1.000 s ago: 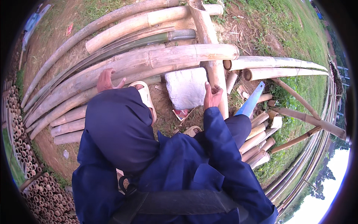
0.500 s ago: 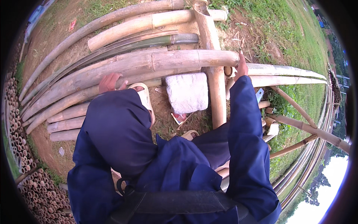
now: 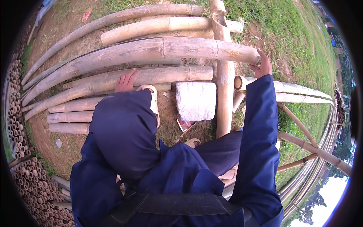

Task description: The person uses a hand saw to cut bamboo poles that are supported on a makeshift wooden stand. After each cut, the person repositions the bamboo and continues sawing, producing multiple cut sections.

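Note:
My right hand [image 3: 262, 65] grips the cut end of a thick bamboo pole [image 3: 151, 51] that lies across an upright-running bamboo post [image 3: 224, 75]. My left hand [image 3: 126, 81] rests flat, fingers spread, on a lower bamboo pole [image 3: 166, 75] lying beside it. Both arms are in dark blue sleeves. My blue-clad knee [image 3: 124, 132] hides the ground just below the left hand.
A white stone block [image 3: 196, 100] sits on the dirt between the poles and my legs. More bamboo poles [image 3: 72, 115] lie at the left, stacked cut bamboo ends [image 3: 22, 159] line the left rim, and long poles [image 3: 310, 151] run off to the right over grass.
My right hand has moved up and rightwards from the post near the white block to the end of the thick pole. The left hand has stayed on the lower pole.

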Demonstrator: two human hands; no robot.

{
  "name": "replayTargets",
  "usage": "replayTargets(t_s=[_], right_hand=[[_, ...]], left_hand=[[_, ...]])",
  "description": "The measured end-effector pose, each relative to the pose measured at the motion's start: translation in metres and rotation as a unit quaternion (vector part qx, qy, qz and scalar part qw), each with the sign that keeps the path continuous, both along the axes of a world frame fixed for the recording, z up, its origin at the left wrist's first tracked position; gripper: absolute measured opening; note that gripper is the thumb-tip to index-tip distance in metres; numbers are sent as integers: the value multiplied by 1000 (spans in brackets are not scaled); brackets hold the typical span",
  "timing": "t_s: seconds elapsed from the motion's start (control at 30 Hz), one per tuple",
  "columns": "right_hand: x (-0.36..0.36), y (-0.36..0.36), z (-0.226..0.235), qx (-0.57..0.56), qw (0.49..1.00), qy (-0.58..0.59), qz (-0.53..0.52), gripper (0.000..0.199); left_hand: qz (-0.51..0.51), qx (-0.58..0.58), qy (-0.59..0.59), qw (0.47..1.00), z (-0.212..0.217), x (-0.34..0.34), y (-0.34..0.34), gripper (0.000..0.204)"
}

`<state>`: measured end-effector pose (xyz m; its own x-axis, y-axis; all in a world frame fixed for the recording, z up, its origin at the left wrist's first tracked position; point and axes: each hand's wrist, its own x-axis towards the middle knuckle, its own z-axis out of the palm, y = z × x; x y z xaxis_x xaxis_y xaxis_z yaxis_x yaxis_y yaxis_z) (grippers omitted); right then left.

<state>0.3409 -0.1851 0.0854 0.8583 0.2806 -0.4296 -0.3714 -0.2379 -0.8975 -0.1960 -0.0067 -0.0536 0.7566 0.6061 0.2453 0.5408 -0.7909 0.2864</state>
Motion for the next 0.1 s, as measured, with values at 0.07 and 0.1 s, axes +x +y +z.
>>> replayTargets(t_s=[0.07,0.1], right_hand=[[11,9,7,-9,999,-26,27,59],[16,12,11,-13,998,-39,41,65]], left_hand=[[-31,-11,21,999,4,24,8,79],[-55,-22,37,998,-12,34,19,90]])
